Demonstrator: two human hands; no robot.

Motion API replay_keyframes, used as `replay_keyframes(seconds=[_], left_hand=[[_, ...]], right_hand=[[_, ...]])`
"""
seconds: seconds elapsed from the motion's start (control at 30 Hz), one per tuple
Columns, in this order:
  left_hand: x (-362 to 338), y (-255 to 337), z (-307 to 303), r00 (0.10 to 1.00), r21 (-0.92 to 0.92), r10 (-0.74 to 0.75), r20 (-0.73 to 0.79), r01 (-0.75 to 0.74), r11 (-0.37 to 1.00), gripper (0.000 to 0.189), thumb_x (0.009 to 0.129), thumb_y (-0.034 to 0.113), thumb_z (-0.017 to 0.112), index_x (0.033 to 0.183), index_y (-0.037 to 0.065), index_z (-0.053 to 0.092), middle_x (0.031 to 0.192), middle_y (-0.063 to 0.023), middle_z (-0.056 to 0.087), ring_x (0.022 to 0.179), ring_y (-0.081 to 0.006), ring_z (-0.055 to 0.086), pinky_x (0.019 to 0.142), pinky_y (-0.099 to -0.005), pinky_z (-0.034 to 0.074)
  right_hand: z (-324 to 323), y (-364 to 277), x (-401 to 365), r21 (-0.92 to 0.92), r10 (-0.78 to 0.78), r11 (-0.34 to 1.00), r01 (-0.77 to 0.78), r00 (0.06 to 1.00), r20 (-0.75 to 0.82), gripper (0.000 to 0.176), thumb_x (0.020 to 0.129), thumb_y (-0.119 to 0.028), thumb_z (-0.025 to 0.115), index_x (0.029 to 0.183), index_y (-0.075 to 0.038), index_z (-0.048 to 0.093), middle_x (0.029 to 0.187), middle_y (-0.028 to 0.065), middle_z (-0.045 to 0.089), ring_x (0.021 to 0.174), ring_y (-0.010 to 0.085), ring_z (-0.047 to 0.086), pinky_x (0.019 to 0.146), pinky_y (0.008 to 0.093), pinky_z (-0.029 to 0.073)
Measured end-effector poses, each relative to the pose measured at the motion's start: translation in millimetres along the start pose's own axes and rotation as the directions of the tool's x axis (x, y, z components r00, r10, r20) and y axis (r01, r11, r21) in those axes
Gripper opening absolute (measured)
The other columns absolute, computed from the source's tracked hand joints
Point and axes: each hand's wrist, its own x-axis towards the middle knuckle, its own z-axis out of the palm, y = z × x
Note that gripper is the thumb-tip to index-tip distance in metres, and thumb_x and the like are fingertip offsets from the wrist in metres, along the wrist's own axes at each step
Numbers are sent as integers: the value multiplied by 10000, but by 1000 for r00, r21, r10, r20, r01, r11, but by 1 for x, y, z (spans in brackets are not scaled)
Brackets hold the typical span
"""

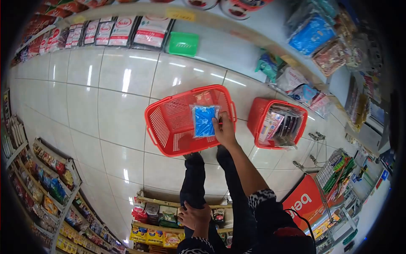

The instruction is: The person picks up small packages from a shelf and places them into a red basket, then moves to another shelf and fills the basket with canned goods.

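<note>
My right hand (225, 131) pinches the right edge of a blue packet (204, 121) in clear plastic, held over a red plastic basket (169, 111). The basket stands on the tiled floor in front of my feet, its slotted walls showing on the left. Something reddish shows through or behind its far wall, too unclear to name. My left hand (195, 216) rests on my left leg near the knee, its fingers bent round the dark trouser cloth. No other item shows in that hand.
A smaller red basket (252, 117) with several packaged items stands to the right. A green tray (183, 44) sits by the far shelf, beside packs in a row. Stocked shelves (63, 207) are at the left. A red sign (302, 201) and wire rack stand at the lower right.
</note>
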Motion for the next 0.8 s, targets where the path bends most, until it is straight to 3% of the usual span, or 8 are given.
replay_keyframes(seconds=[0.07, 0.23, 0.43, 0.5, 0.53, 0.6, 0.7, 0.8], left_hand=[[2, -4, 2, 1000, 15, -20, -12, 20, 1000, 883, 727, 493, 741, 1496, 92, 580, 1389, -195, 611, 1331, -402, 547, 1161, -492, 389], [8, -18, 10, 1000, 9, -13, -5, 13, 1000, 885, 732, 521, 754, 1494, 104, 584, 1355, -191, 618, 1323, -395, 554, 1149, -503, 395], [15, -27, 11, 999, 22, 28, -27, -28, 999, 877, 733, 539, 761, 1476, 102, 598, 1348, -175, 626, 1313, -371, 573, 1140, -490, 405], [17, -27, 8, 1000, 13, 26, -7, -26, 1000, 878, 731, 546, 766, 1473, 106, 602, 1346, -172, 631, 1322, -366, 570, 1137, -481, 409], [18, -26, 7, 999, 12, 32, -12, -32, 999, 878, 731, 546, 766, 1473, 106, 602, 1346, -172, 631, 1322, -366, 570, 1137, -481, 409], [19, -26, 4, 1000, 26, 13, 12, -14, 1000, 887, 729, 555, 765, 1479, 113, 598, 1362, -169, 629, 1331, -360, 568, 1144, -471, 407], [21, -28, 1, 1000, 29, 21, 19, -21, 999, 890, 731, 562, 762, 1484, 118, 595, 1383, -170, 624, 1344, -357, 565, 1158, -468, 402], [23, -30, 4, 999, 58, 20, 36, -23, 998, 890, 735, 570, 756, 1486, 120, 594, 1391, -171, 624, 1353, -357, 563, 1172, -471, 395]], right_hand=[[15, 45, 10, -338, 82, 940, -49, 993, 82, 205, 1044, -157, 681, 1087, -50, 511, 852, 153, 670, 790, 343, 721, 717, 459, 557], [57, 103, 52, -433, 249, 867, -245, 967, -48, 219, 1012, -190, 685, 1107, -62, 535, 826, 203, 692, 837, 431, 735, 775, 532, 572], [86, 103, 66, -644, 159, 710, -285, 956, -247, 443, 923, -220, 750, 1297, -62, 572, 1250, 258, 659, 1143, 454, 677, 954, 551, 553], [87, 72, 61, -754, 311, 542, -370, 922, -229, 597, 885, -221, 764, 1424, -81, 551, 1401, 264, 549, 1289, 448, 573, 1056, 550, 510], [85, 70, 55, -752, 307, 544, -373, 922, -235, 597, 885, -221, 764, 1424, -81, 551, 1401, 264, 549, 1289, 448, 573, 1056, 550, 510], [90, 71, 40, -843, 40, 533, 69, 993, 107, 701, 862, -212, 764, 1514, -112, 526, 1363, 251, 541, 1291, 428, 541, 1107, 553, 482], [97, 88, 31, -808, 92, 544, 228, 940, 328, 713, 861, -224, 765, 1529, -121, 539, 1375, 239, 530, 1281, 429, 539, 1117, 567, 470], [109, 91, 33, -797, 292, 597, -89, 950, 113, 681, 857, -268, 785, 1494, -137, 585, 1411, 233, 514, 1304, 429, 533, 1118, 567, 469]])
